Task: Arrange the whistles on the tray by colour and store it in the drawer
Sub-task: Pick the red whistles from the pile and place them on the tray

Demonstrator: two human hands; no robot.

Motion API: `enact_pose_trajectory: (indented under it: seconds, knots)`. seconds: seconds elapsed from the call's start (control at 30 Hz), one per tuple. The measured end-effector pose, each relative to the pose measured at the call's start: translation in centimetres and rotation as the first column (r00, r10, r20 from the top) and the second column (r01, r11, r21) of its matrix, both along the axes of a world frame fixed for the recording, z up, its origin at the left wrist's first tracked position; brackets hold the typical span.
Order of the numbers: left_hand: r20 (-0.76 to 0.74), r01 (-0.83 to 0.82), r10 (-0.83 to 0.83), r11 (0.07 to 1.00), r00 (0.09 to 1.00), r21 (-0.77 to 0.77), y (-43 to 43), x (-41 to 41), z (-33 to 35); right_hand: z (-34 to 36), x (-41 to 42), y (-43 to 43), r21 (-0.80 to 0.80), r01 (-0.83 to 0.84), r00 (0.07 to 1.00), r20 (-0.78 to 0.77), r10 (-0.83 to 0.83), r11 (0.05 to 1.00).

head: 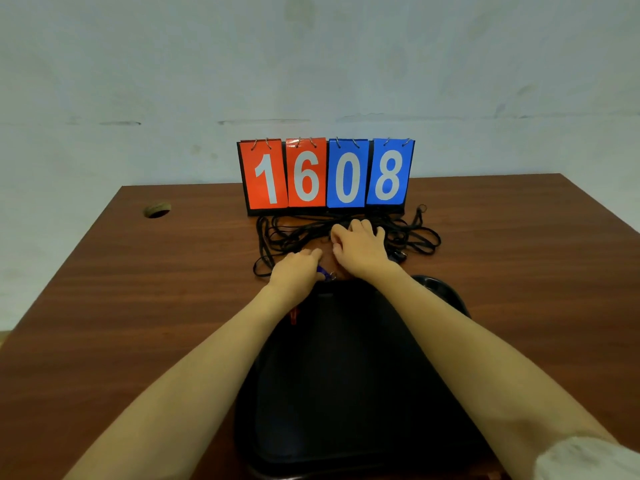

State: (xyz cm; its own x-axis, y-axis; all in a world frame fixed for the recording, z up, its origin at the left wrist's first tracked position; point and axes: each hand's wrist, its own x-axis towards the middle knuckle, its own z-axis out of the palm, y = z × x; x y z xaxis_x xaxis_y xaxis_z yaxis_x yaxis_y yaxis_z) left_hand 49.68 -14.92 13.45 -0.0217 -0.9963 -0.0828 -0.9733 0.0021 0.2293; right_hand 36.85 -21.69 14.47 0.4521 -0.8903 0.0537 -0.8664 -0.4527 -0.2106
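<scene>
Both hands (296, 270) (360, 249) outstretched, fingers curled.

Head view, forward-down, close over table (138, 306).

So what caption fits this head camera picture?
Both hands sort tangled whistle cords beyond a black tray.

Scuffed pale wall (311, 64) behind a reddish-brown wooden table (138, 289) with a cable hole (157, 209).
</scene>
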Motion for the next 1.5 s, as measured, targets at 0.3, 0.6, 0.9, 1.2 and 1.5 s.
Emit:
enact_pose_trajectory:
  seconds: [0.3,0.6,0.9,1.2,1.5]
  knots:
    - [-0.07,-0.177,0.165,0.946,0.984,-0.27,3.1,-0.6,2.1,2.8,-2.8,4.7,-0.031,0.071,0.906,0.419,-0.052,0.997]
    - [-0.409,-0.35,0.29,0.934,0.866,-0.079,8.8,-0.7,3.3,2.9,-5.0,8.4,0.448,0.096,0.802,0.494,-0.336,0.889]
    - [-0.507,-0.36,0.267,0.928,0.82,-0.094,10.9,-0.2,3.1,0.3,-3.6,11.9,0.289,0.023,0.754,0.623,-0.206,0.957]
    - [-0.559,-0.404,0.272,0.906,0.784,-0.125,13.2,1.3,2.0,-3.3,-0.5,13.9,0.201,-0.027,0.857,0.509,-0.081,0.979]
    - [-0.593,-0.442,0.273,0.883,0.757,-0.158,13.8,1.7,1.4,-4.0,0.0,13.3,0.124,0.042,0.932,0.353,-0.083,0.991]
